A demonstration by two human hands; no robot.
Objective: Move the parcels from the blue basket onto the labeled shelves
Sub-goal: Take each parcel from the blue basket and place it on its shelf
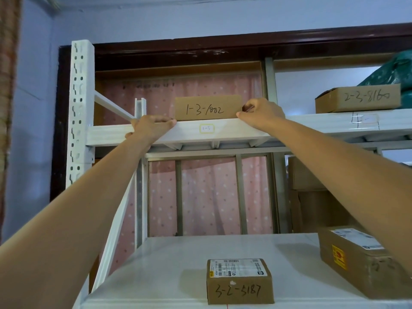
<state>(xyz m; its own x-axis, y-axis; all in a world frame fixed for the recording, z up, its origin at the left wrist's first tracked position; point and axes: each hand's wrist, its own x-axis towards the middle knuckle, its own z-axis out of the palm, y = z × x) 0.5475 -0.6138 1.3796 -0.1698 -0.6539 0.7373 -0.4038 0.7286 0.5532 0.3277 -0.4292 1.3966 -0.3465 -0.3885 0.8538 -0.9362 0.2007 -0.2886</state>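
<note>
A cardboard parcel marked 1-3-1802 stands on the upper white shelf, just above the small label 1-3. My right hand touches the parcel's right end, with its fingers curled against that edge. My left hand rests on the shelf's front rail just left of the parcel, its fingertips close to the parcel's lower left corner. The blue basket is out of view.
A box marked 2-3-8160 and a green bag sit on the upper shelf at right. On the lower shelf lie a box marked 3-2-5187 and a larger box. A white upright stands at left.
</note>
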